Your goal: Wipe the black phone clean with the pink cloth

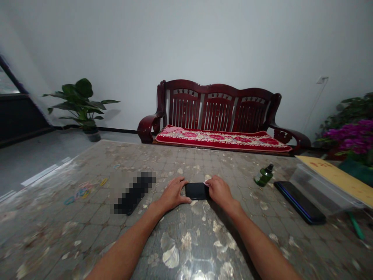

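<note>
A black smartphone (196,191) lies sideways, dark screen up, on the patterned tabletop in front of me. My left hand (173,193) grips its left end, thumb along the near edge and fingers at the far corner. At the phone's right end, my right hand (220,192) is closed with the fingertips pinching a small whitish cloth (206,182). Most of that cloth is hidden under the fingers, and it touches or hovers over the phone's far right corner; which of these I cannot tell.
Left of my hands lie a pixelated dark object (135,193) and several coloured bands (84,190). To the right are a green bottle (264,175), a large black phone-like object (300,202) and a clear plastic box (310,188) under a yellow sheet (335,177). A wooden bench (218,105) stands beyond.
</note>
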A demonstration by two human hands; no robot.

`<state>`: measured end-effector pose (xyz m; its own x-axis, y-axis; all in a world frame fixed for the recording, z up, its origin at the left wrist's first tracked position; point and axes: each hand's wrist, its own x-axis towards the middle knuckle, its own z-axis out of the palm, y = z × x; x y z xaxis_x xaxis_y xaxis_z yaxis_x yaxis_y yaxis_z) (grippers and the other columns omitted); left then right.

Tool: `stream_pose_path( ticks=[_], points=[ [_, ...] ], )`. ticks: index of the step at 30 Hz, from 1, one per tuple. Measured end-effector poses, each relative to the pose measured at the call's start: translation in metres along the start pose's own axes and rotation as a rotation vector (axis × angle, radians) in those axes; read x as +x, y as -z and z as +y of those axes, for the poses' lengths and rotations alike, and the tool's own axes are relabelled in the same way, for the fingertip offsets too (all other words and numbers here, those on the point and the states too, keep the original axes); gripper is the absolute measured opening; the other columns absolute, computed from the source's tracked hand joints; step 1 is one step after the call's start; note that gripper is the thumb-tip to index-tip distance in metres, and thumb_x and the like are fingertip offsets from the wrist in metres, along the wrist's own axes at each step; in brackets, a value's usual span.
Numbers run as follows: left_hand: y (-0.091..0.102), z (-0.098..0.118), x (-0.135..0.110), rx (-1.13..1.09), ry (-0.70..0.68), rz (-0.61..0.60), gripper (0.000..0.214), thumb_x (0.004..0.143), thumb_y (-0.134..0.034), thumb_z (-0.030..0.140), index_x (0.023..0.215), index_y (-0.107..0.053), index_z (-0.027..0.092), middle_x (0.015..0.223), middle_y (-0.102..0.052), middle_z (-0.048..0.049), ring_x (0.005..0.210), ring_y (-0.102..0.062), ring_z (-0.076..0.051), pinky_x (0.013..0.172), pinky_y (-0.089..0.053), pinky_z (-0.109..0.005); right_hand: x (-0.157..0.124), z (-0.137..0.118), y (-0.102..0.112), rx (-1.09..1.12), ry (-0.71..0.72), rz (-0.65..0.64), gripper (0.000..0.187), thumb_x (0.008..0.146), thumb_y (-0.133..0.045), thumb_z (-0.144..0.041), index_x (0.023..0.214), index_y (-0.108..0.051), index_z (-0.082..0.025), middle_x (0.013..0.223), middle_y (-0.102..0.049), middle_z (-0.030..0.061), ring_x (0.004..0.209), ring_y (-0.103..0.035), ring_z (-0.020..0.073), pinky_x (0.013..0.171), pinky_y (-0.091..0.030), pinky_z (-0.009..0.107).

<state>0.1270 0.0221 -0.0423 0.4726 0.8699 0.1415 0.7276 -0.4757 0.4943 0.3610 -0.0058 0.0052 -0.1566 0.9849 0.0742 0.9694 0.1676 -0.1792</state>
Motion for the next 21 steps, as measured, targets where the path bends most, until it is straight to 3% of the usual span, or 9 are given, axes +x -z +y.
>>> stream_pose_path(
  ticks=[5,8,11,17,21],
  points=[
    [-0.007,-0.009,0.001,-0.021,-0.031,0.038,0.074,0.063,-0.087,0.052,0.126,-0.065,0.02,0.144,-0.055,-0.0167,0.136,-0.048,-0.038,0.116,-0.034,-0.053,0.002,-0.036,-0.009,0.037,0.163,-0.01,0.036,0.093,-0.045,-0.012,0.109,-0.076,-0.021,0.102,-0.068,0.0096,0.098,-0.06,0.02,0.083,-0.042,0.026],
    [-0.01,-0.013,0.002,-0.021,-0.04,0.044,0.075,0.062,-0.087,0.054,0.126,-0.064,0.022,0.144,-0.055,-0.0151,0.136,-0.048,-0.037,0.116,-0.034,-0.053,-0.003,-0.042,-0.012,0.093,0.324,-0.038,0.035,0.092,-0.048,-0.012,0.109,-0.076,-0.024,0.102,-0.068,0.0076,0.099,-0.06,0.0189,0.085,-0.042,0.025],
    [-0.01,-0.013,0.003,-0.024,-0.033,0.032,0.075,0.062,-0.087,0.054,0.126,-0.064,0.021,0.144,-0.055,-0.0158,0.135,-0.048,-0.038,0.116,-0.034,-0.053,-0.005,-0.025,-0.011,0.14,0.354,-0.037,0.037,0.091,-0.048,-0.011,0.11,-0.076,-0.025,0.102,-0.069,0.0061,0.1,-0.06,0.0182,0.087,-0.042,0.024],
    [-0.004,-0.006,0.002,-0.03,-0.011,0.013,0.072,0.065,-0.086,0.048,0.127,-0.064,0.018,0.144,-0.054,-0.0182,0.136,-0.047,-0.038,0.117,-0.033,-0.053,0.001,0.023,-0.001,0.083,0.112,0.016,0.038,0.092,-0.046,-0.011,0.11,-0.077,-0.023,0.102,-0.07,0.0087,0.099,-0.062,0.0197,0.086,-0.043,0.025],
    [-0.002,-0.004,0.002,-0.037,-0.001,0.014,0.07,0.065,-0.085,0.048,0.126,-0.064,0.02,0.143,-0.055,-0.0167,0.135,-0.048,-0.038,0.116,-0.034,-0.053,-0.008,0.038,0.0,0.126,0.159,-0.008,0.034,0.094,-0.048,-0.016,0.11,-0.077,-0.024,0.099,-0.071,0.0075,0.097,-0.063,0.019,0.085,-0.042,0.024]
  ],
)
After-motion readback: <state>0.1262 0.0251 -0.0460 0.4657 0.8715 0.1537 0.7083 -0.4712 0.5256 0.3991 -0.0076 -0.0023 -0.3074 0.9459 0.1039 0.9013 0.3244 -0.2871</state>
